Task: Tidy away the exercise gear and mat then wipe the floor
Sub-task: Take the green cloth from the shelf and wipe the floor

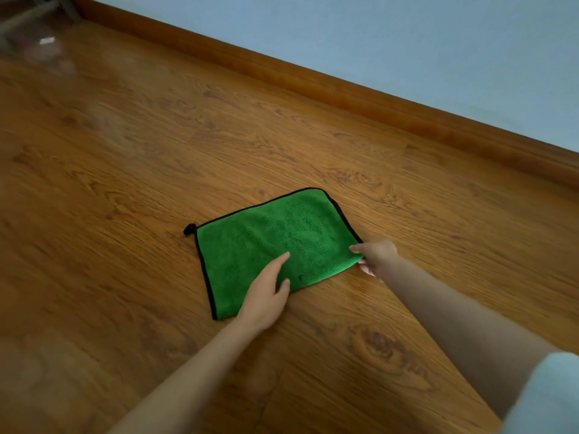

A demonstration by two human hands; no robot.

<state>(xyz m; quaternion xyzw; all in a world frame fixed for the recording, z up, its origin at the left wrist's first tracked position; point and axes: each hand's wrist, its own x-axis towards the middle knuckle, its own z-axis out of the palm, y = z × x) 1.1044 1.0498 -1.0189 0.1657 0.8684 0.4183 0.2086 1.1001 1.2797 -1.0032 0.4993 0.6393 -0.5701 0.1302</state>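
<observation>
A green cloth [269, 239] with black trim and a small black loop at its left corner lies folded flat on the wooden floor [125, 183]. My left hand [266, 296] rests flat on the cloth's near edge, fingers straight and together. My right hand [376, 256] pinches the cloth's right corner between thumb and fingers. No mat or exercise gear is in sight.
A wooden skirting board [344, 92] runs diagonally along a pale blue wall [407, 36]. Grey furniture legs [34, 10] stand at the far top left. Bare floor surrounds the cloth on all sides.
</observation>
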